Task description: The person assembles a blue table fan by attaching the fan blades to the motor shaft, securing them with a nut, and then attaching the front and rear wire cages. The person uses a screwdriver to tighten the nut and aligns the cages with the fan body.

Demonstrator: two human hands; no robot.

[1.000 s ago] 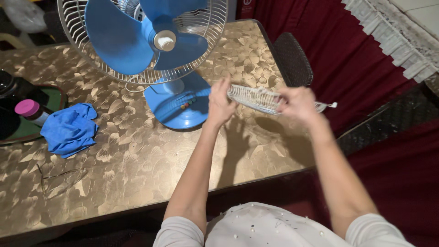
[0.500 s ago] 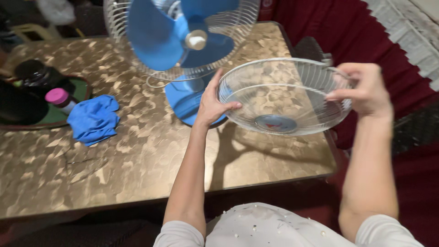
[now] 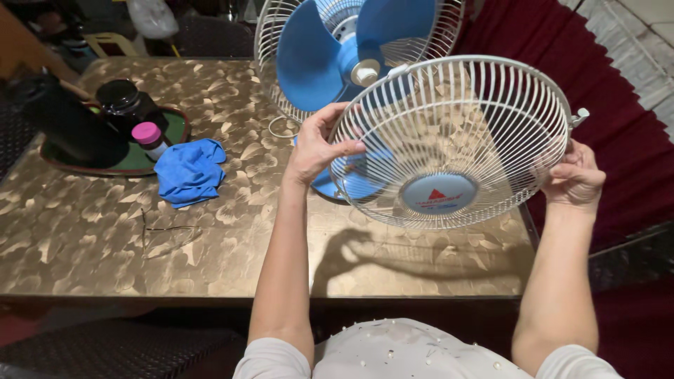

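Note:
I hold a round white wire fan guard (image 3: pixel 484 126) with a blue centre disc up in front of me, tilted toward my face. My left hand (image 3: pixel 316 144) grips its left rim and my right hand (image 3: pixel 576 175) grips its right rim. Behind it stands a blue table fan (image 3: pixel 337 56) with three blue blades bare inside its rear wire cage. The fan's blue base is partly hidden by the guard.
The fan stands on a table (image 3: pixel 105 231) with a gold leaf-patterned top. A crumpled blue cloth (image 3: pixel 188 172) lies left of the fan. Further left, a dark tray (image 3: pixel 168 140) holds black containers and a pink-capped bottle (image 3: pixel 149 138). Red curtain hangs at right.
The guard went from edge-on and low to raised and turned, its front now facing me. Both hands kept hold of its rim. My view shifted right and closer.

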